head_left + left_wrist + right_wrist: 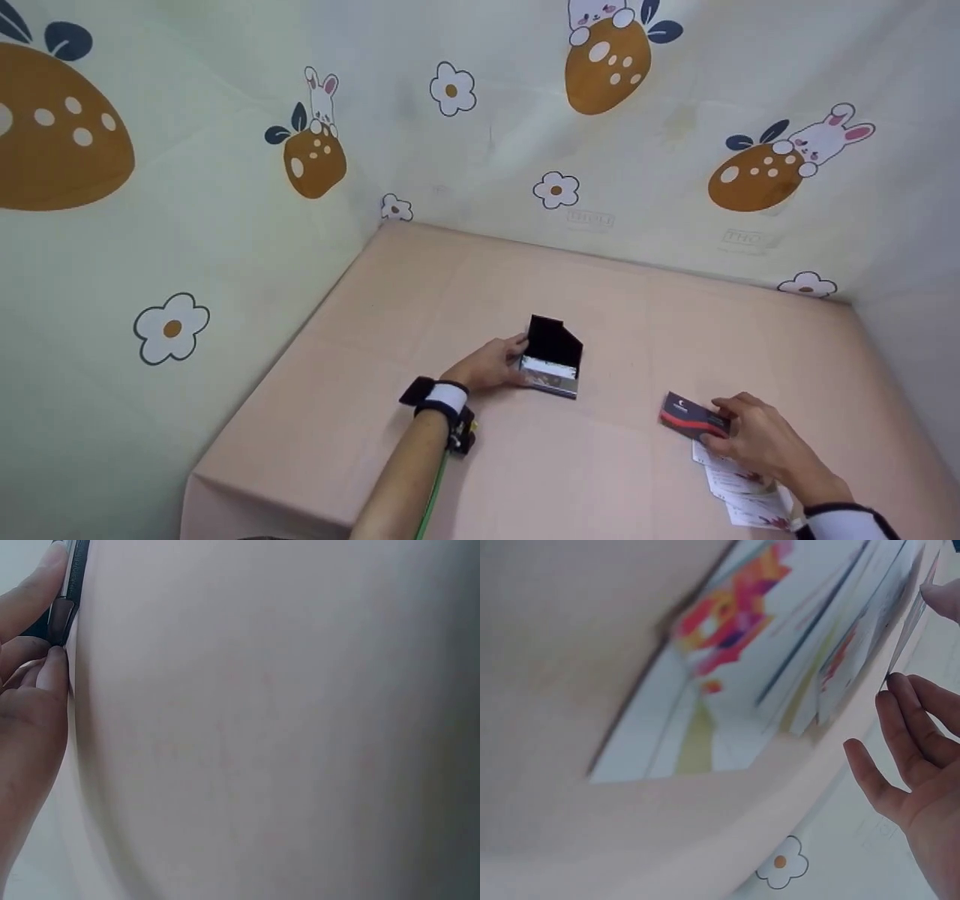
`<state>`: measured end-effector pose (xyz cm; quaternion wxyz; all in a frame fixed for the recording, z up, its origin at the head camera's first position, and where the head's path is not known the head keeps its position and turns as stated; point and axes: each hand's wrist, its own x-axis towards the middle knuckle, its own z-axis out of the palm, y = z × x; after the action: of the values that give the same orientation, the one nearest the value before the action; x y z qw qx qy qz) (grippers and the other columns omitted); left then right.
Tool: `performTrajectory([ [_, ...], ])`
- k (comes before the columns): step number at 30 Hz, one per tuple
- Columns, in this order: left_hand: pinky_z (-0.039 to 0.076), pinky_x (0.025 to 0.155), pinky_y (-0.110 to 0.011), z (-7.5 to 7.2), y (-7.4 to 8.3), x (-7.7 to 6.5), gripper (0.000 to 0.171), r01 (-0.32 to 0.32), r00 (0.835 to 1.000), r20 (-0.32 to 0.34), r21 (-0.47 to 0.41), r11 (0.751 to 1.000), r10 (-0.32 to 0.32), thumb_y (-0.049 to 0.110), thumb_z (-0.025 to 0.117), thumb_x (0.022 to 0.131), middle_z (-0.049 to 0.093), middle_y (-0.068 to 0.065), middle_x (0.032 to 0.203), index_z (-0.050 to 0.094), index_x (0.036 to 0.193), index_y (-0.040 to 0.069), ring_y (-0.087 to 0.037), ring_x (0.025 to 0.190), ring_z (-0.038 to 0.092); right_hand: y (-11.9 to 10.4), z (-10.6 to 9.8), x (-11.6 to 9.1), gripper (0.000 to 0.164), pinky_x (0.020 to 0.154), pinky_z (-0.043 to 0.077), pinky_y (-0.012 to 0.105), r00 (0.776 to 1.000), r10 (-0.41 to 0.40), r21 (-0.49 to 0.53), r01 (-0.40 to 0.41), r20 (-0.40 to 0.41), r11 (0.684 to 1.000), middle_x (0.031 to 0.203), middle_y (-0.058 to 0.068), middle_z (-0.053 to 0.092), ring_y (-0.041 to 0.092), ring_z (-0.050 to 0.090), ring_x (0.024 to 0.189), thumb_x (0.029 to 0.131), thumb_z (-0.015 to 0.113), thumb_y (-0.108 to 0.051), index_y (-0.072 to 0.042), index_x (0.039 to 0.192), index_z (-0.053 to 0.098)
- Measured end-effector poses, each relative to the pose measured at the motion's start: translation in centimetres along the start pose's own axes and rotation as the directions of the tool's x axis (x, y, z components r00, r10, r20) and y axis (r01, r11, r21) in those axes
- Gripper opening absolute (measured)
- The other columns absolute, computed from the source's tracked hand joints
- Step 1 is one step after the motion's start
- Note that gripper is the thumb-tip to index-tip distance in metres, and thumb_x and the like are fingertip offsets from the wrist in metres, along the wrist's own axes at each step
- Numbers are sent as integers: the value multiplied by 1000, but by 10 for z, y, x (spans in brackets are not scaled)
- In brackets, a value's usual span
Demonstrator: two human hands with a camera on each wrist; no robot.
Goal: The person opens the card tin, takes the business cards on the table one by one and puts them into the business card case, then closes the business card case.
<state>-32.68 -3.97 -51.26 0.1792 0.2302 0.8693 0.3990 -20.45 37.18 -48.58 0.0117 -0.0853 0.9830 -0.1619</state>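
My left hand (489, 365) grips the left side of a card case (549, 384) near the middle of the table. The case's black lid (551, 341) stands up, and a white strip shows inside it. At the left wrist view's edge, my thumb and fingers hold the dark case (73, 585) by its side. To the right, my right hand (769, 442) pinches a dark business card (686, 418) with a red stripe between thumb and fingers. Beneath that hand, several white business cards (739, 484) lie overlapping; in the right wrist view they carry a colourful pattern (731, 619).
A pinkish cloth covers the table (465, 292), whose front left corner (193, 476) shows. Pale curtains (495, 150) with fruit, rabbits and flowers close in its back and sides. A green cable (431, 499) runs along the left forearm from the wrist camera (461, 431).
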Motion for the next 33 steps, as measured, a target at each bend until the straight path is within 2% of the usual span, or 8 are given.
performTrajectory([
  [3,23,127,-37,0,1,-1,72,3,1000,-2,-6,1000,-3,21,76,89,24,-5,167,41,150,4,-28,155,22,-7,1,5,65,78,56,42,999,-27,-1,27,-28,1000,104,15,66,22,59,87,74,86,-31,9,121,65],
  [8,23,127,-37,0,2,-2,69,-16,1000,-10,3,1000,16,19,75,89,26,-6,166,44,148,3,-29,155,23,-19,2,16,59,75,57,39,988,-109,-34,105,-114,994,99,11,67,20,60,85,71,87,-26,8,116,68],
  [15,25,126,-36,3,3,-2,69,39,999,-15,-50,998,-39,21,78,87,28,0,166,46,147,4,-26,154,26,-33,0,30,54,72,56,35,970,-172,-32,169,-172,985,97,12,68,20,62,84,71,85,-21,8,114,69],
  [20,26,126,-35,2,2,-2,67,34,999,-15,-66,997,-35,21,78,87,27,1,166,49,144,2,-24,153,28,-47,1,40,56,72,55,32,975,-165,5,168,-148,986,100,13,67,20,61,85,72,86,-20,9,117,68],
  [33,23,127,-38,2,5,-5,71,55,998,-28,-22,998,-55,24,77,88,27,2,166,45,149,6,-25,155,24,-77,13,60,57,78,57,40,973,-185,18,190,-139,982,104,15,66,22,62,89,74,86,-21,8,120,67],
])
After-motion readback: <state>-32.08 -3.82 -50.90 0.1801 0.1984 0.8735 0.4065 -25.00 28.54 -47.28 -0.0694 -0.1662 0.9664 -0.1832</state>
